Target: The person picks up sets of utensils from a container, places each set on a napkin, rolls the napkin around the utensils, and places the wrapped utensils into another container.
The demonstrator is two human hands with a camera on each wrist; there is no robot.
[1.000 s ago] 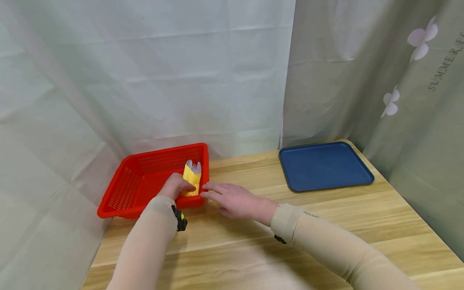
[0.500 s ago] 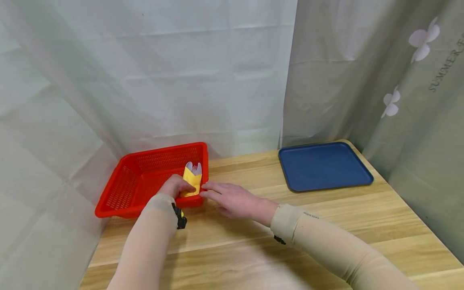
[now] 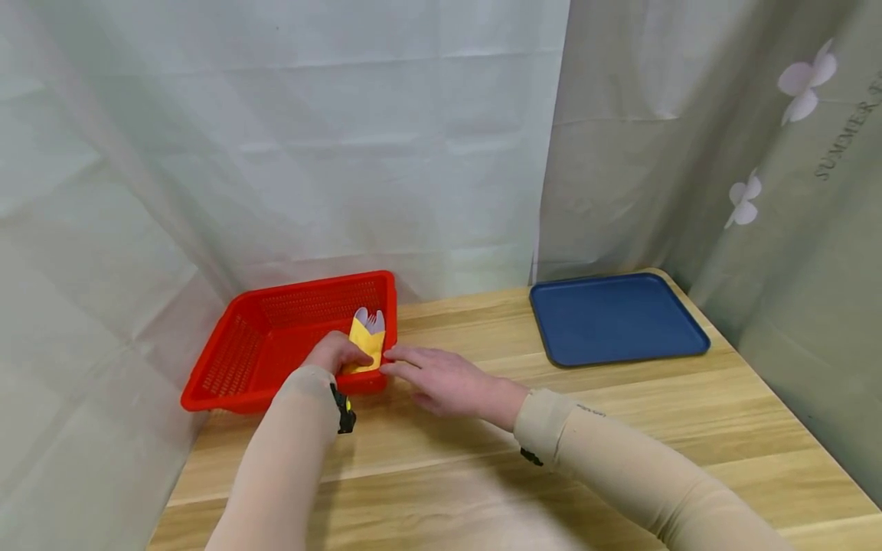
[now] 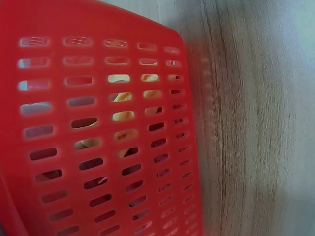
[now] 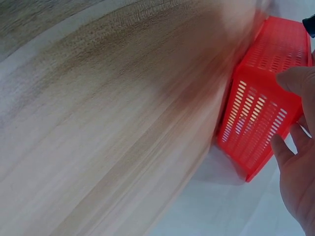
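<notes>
A yellow cutlery pouch [image 3: 365,340] with the pale heads of a spoon, a fork and a knife sticking out leans inside the right end of a red plastic basket [image 3: 276,398]. Over the near rim reaches my left hand [image 3: 334,352], gripping the pouch's lower part with the thumb across its front; the other fingers are mostly hidden. My right hand [image 3: 441,379] has straight fingers, their tips at the basket's near right corner. In the left wrist view the slotted basket wall [image 4: 108,147] hides the hand, and bits of yellow show through. The right wrist view shows spread fingers [image 5: 283,152] beside the basket.
A shallow blue tray [image 3: 620,317] lies at the back right of the wooden table [image 3: 441,474]. Pale curtains [image 3: 386,153] hang behind the table and along both sides.
The cutlery pouch has shifted very slightly to the right and down under my left hand. My right hand stays at the basket corner.
</notes>
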